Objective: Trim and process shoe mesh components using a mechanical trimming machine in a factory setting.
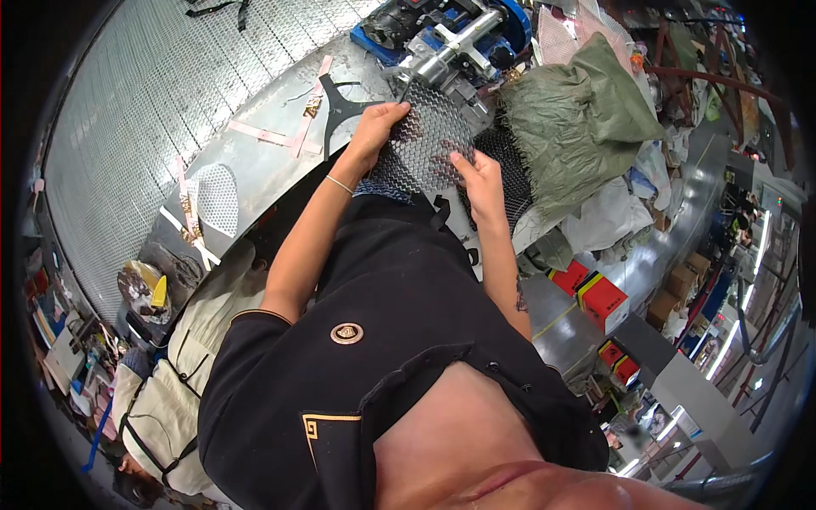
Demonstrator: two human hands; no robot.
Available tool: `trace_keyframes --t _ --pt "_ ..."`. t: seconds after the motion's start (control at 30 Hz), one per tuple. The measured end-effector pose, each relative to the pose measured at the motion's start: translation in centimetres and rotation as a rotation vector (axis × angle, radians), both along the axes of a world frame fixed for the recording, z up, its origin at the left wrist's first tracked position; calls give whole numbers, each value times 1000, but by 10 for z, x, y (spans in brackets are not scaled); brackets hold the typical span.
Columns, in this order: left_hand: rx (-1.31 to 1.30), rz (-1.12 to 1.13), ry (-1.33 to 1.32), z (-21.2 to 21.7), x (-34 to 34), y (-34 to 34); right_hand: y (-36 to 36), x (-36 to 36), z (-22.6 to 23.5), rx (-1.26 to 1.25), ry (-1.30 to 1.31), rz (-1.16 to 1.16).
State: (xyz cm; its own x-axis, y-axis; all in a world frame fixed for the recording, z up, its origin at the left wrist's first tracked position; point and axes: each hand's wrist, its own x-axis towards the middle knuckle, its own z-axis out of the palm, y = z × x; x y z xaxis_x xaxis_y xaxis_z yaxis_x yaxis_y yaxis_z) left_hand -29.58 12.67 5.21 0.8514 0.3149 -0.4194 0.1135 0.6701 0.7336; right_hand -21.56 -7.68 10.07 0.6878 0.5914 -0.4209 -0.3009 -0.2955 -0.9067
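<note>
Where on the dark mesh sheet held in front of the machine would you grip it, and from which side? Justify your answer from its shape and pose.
Grip the mesh sheet by its two side edges, coming in from the near side. It is thin, flat and perforated, so only the rims give a pinch. The left hand already holds the far left edge and the right hand the near right edge, while the machine blocks the far side.

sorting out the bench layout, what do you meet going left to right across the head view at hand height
large sheet of wire mesh → left hand → dark piece of mesh held in both hands → right hand → green woven sack
</note>
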Motion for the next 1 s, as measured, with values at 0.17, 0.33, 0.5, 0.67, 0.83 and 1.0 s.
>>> trace_keyframes --t 0.17,0.33,0.5,0.67,0.83,1.0 --pt "167 99 71 5 -13 24 50 11 14 1 18 74" --pt "169 211 63 -6 -38 31 81 23 4 -2 38 76" --pt "219 250 200 -3 -61 3 77 42 -9 -141 -17 257" --pt "207 274 163 -2 -56 -24 48 37 8 -45 -49 336" --pt "441 81 112 -7 -32 -11 -6 9 25 -28 72 253" --pt "267 -182 121 5 -8 -23 -32 -5 37 -60 109 118"
